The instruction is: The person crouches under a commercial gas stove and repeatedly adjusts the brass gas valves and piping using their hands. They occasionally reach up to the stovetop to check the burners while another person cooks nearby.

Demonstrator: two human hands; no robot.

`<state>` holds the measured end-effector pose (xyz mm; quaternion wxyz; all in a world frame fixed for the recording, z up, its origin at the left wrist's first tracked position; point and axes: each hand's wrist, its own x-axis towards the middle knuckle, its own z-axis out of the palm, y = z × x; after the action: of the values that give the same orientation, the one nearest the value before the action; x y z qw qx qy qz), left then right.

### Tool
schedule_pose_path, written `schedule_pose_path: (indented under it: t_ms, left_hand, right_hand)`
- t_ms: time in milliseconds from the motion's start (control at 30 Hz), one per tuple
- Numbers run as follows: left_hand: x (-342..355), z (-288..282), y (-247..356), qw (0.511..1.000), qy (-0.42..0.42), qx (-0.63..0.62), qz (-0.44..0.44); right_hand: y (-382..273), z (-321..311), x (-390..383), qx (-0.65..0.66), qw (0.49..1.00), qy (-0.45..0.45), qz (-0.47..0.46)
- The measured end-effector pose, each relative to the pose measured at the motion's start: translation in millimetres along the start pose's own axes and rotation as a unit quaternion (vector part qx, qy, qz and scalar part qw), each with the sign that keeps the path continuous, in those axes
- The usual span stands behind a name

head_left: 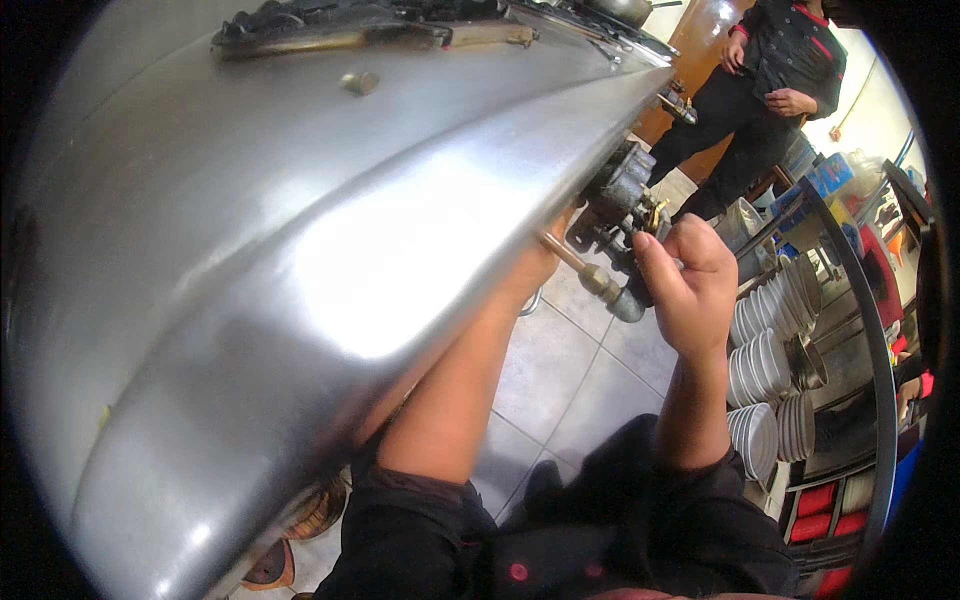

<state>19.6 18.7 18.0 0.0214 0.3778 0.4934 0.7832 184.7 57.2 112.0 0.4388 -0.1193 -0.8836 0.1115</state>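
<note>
I find my right hand curled beside the pipe, left hand mostly hidden, both holds unclear; pot contents unseen

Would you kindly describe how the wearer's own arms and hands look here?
Black sleeves end near the elbows, leaving both forearms bare. The right hand wears no glove, and its wrist shows no watch or bracelet. The left hand is mostly hidden behind the metal counter, so its details cannot be told.
</note>
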Motion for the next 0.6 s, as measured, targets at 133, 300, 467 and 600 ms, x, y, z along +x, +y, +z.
schedule_pose_path:
  t_ms: [133, 300, 467, 600]
  left_hand:
    - [8.4, -8.4, -10.2, 0.979, 0.000, -0.181, -0.091]
    - [13.7, -33.5, -16.9, 0.890, -0.033, -0.428, -0.155]
    - [15.8, -31.4, -44.7, 0.887, -0.098, -0.441, -0.102]
    - [13.1, -22.5, -36.4, 0.880, -0.107, -0.459, -0.066]
  right_hand:
    - [0.4, 4.8, -3.8, 0.032, 0.999, 0.027, 0.010]
    - [-0.1, 5.5, -6.6, 0.036, 0.999, 0.034, -0.002]
    - [2.4, 7.4, -5.8, 0.035, 0.999, 0.025, -0.001]
    - [3.8, 8.3, -5.8, 0.036, 0.999, 0.027, -0.008]
